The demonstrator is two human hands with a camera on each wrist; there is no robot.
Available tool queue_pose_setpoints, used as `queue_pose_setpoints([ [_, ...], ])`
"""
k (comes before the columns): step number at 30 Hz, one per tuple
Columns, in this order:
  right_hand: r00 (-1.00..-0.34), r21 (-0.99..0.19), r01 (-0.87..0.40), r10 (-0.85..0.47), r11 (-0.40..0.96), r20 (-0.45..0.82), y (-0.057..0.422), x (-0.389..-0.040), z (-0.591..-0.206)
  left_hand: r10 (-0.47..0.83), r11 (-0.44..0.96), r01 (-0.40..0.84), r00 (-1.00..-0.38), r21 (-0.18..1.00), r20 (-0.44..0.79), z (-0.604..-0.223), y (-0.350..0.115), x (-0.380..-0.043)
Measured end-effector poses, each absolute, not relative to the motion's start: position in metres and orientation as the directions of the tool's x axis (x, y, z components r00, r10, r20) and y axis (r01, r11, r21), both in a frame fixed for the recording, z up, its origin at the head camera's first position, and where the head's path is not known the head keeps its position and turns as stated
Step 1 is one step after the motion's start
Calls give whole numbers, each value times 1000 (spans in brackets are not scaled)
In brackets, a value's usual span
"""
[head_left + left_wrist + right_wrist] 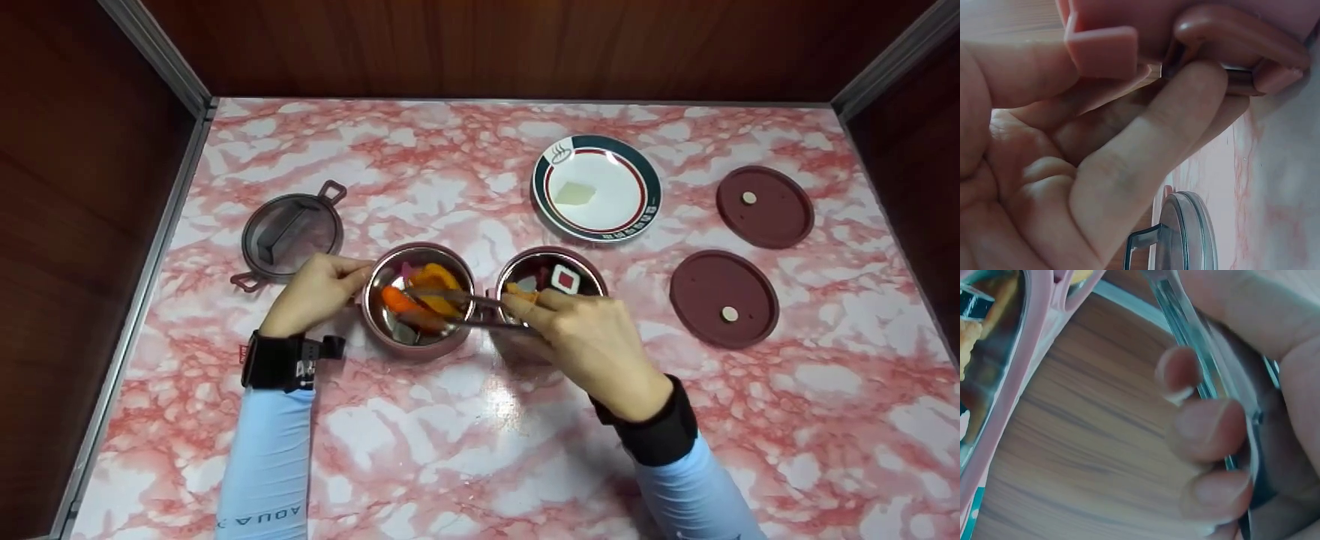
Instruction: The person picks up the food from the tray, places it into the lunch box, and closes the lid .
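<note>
My left hand (315,295) grips the side handle (1241,31) of the left pink pot (420,351), fingertips tucked at the handle. Inside this steel-lined pot lie an orange piece (397,299), a yellow-orange piece (437,276), a bit of pink and a greyish piece. My right hand (589,341) holds metal tongs (487,325), fingers curled round their arms. Their tips reach left into the left pot, over the orange and yellow-orange pieces. Below the right hand, partly hidden by it, stands a second pink pot (592,261) with a white-rimmed sushi piece (565,280) and other food pieces.
A clear lid (289,232) with a dark frame lies at left. Behind the pots, a green-rimmed plate (611,221) bears a pale, thin piece (575,193). Two maroon round lids (776,217) (724,289) lie at right. Dark panels stand around the marbled table (450,450).
</note>
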State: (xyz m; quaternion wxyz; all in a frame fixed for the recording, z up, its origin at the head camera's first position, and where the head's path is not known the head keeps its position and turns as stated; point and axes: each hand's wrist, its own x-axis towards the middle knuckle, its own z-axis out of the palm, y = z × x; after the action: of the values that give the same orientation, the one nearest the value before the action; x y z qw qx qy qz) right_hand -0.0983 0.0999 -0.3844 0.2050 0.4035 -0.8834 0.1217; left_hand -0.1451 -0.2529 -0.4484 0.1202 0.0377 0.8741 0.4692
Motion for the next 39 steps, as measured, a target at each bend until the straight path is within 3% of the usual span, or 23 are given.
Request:
queue_pose_setpoints([
  [8,-637,-69,-720,-618,691,461,100,-104,-391,178,553,-54,-967,832,-181,-448,-253,-145],
  [17,-736,-90,-609,-520,788,433,84,-116,-397,172,570,-42,-971,820,-169,-447,-252,-144],
  [31,-749,-115,-611,-525,783,403,79,-119,-405,173,569,-42,-970,821,-169,-444,-252,-144],
  [39,-749,-71,-607,-540,792,385,75,-119,-408,169,572,-50,-970,819,-177,-445,-252,-144],
])
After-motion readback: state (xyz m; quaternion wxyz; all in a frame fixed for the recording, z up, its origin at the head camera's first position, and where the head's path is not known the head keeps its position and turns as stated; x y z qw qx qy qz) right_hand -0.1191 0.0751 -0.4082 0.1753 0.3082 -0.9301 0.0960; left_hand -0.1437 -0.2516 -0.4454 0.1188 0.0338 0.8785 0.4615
